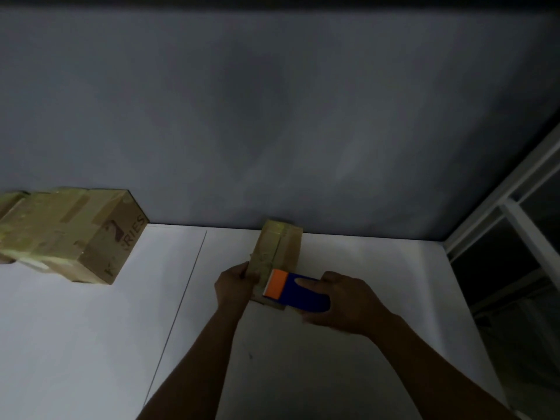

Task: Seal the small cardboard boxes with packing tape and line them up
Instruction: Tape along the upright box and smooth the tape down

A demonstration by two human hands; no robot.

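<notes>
Mid-frame on the desk (91, 328), my left fingers (246, 268) clamp the box (280, 247) at its near left edge; my right fingers (333, 280) grip the dispenser (295, 291). The box looks light, stiff and likely to slide, so I'd brace its sides.

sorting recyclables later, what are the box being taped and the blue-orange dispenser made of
The box: matte brown cardboard, with shiny yellowish tape along its top. The dispenser: probably hard plastic, going by its smooth, even blue and orange surfaces.
</notes>
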